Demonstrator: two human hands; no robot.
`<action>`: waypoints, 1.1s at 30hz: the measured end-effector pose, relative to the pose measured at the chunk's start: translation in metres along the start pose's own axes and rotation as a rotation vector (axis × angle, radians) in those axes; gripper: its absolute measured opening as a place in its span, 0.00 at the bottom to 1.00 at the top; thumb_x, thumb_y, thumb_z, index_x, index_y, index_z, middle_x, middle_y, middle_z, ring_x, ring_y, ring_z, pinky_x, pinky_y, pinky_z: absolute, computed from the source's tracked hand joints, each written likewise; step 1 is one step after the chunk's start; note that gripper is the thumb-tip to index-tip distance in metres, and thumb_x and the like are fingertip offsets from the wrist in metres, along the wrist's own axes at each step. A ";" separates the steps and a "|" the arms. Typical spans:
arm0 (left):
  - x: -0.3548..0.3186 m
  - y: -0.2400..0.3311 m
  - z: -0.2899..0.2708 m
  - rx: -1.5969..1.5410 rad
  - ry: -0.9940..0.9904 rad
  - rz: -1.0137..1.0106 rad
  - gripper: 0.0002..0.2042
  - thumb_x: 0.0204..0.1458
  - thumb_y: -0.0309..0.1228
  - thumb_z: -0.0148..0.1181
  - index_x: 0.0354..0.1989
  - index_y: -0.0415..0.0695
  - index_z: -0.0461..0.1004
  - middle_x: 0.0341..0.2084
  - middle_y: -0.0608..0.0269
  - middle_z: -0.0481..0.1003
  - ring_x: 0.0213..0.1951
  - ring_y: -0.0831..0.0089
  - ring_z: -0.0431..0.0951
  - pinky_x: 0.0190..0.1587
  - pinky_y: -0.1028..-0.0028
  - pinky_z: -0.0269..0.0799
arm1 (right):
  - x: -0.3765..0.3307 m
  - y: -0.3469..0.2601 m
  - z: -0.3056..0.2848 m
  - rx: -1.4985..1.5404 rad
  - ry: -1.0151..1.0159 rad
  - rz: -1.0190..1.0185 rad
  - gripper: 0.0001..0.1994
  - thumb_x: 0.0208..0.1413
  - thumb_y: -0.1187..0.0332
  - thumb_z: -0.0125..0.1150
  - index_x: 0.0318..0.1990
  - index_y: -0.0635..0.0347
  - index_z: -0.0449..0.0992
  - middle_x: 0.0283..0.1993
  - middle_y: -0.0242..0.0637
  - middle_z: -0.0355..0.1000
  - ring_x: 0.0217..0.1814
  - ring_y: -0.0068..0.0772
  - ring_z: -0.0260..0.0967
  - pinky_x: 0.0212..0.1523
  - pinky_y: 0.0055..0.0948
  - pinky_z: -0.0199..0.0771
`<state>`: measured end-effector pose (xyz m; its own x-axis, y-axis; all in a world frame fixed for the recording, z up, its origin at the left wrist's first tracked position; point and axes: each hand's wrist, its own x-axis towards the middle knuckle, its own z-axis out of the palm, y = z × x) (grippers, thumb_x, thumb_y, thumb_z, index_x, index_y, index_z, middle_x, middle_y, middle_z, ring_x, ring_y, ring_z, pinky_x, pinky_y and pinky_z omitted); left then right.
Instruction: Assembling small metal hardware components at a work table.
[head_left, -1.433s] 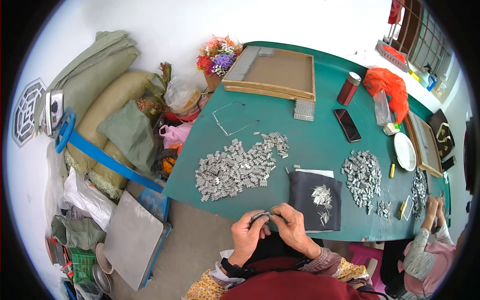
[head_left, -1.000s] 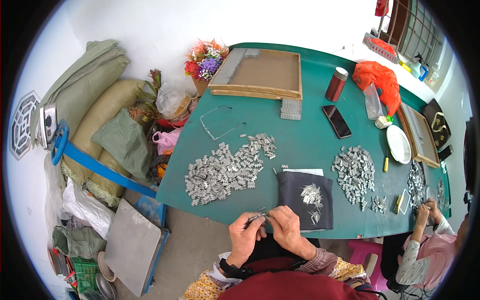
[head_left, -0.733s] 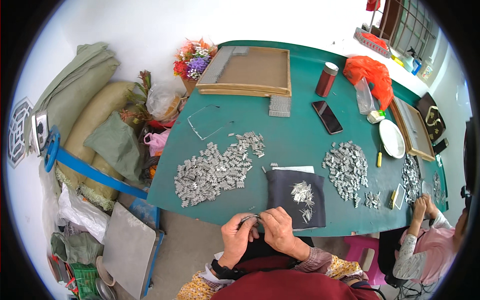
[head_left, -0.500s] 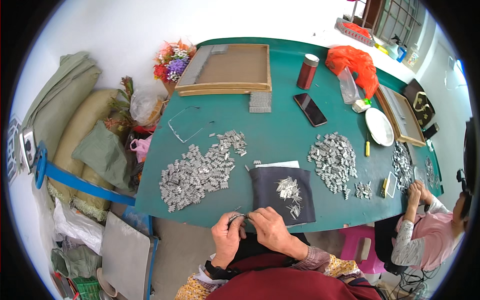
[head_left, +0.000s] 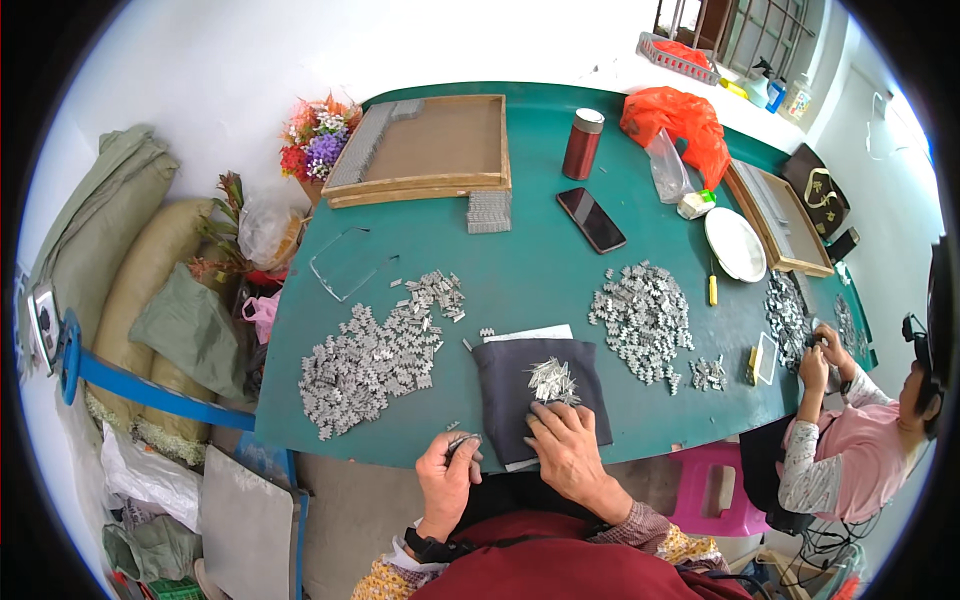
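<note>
My left hand [head_left: 448, 482] is closed in front of the table's near edge, a small dark-grey metal piece [head_left: 458, 443] pinched at its fingertips. The fingers hide most of that piece. My right hand [head_left: 572, 452] lies over a dark cloth [head_left: 505, 385], fingers stretched forward and somewhat apart. Its fingertips touch the near side of a pile of thin silver pins [head_left: 551, 378] on the cloth. Left of the cloth spreads a large heap of small toothed grey metal pieces [head_left: 365, 365]. Another such heap [head_left: 643, 318] lies to its right, with a smaller cluster [head_left: 709, 374] nearby.
On the green table [head_left: 540, 265] are wooden trays [head_left: 420, 188], a stack of grey pieces [head_left: 489, 212], eyeglasses [head_left: 345, 270], a phone [head_left: 591, 220], a red flask [head_left: 583, 145], a white dish [head_left: 735, 245] and a yellow-handled screwdriver [head_left: 712, 290]. A co-worker [head_left: 855, 440] sits at right.
My right hand has left my left hand and moved forward and right onto the cloth by the pins. My left hand keeps its piece. The whole view has shifted slightly.
</note>
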<state>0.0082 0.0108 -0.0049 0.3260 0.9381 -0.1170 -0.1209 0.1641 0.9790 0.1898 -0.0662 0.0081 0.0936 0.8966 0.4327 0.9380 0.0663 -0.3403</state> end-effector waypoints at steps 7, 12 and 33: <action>-0.004 0.004 -0.007 0.005 0.044 -0.029 0.04 0.60 0.25 0.59 0.36 0.36 0.75 0.22 0.64 0.76 0.16 0.82 0.71 0.17 0.82 0.61 | 0.015 0.013 -0.002 -0.101 0.033 0.097 0.17 0.50 0.70 0.64 0.49 0.64 0.76 0.56 0.43 0.72 0.58 0.44 0.66 0.56 0.45 0.59; -0.004 0.003 -0.004 -0.011 0.033 -0.033 0.04 0.60 0.25 0.59 0.36 0.36 0.75 0.22 0.64 0.76 0.16 0.82 0.72 0.17 0.82 0.61 | -0.002 0.002 -0.003 -0.003 -0.039 -0.048 0.17 0.49 0.70 0.65 0.48 0.63 0.77 0.56 0.41 0.73 0.58 0.41 0.67 0.57 0.45 0.59; -0.006 -0.006 -0.010 0.001 0.021 -0.051 0.04 0.58 0.24 0.61 0.36 0.35 0.76 0.21 0.65 0.75 0.18 0.83 0.71 0.21 0.81 0.65 | 0.049 0.033 -0.002 0.073 -0.065 -0.168 0.17 0.43 0.80 0.59 0.44 0.57 0.80 0.51 0.37 0.72 0.58 0.42 0.65 0.56 0.43 0.61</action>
<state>-0.0022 0.0070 -0.0111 0.3121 0.9348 -0.1697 -0.1035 0.2110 0.9720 0.2263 -0.0207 0.0200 -0.0865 0.8966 0.4344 0.9118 0.2469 -0.3280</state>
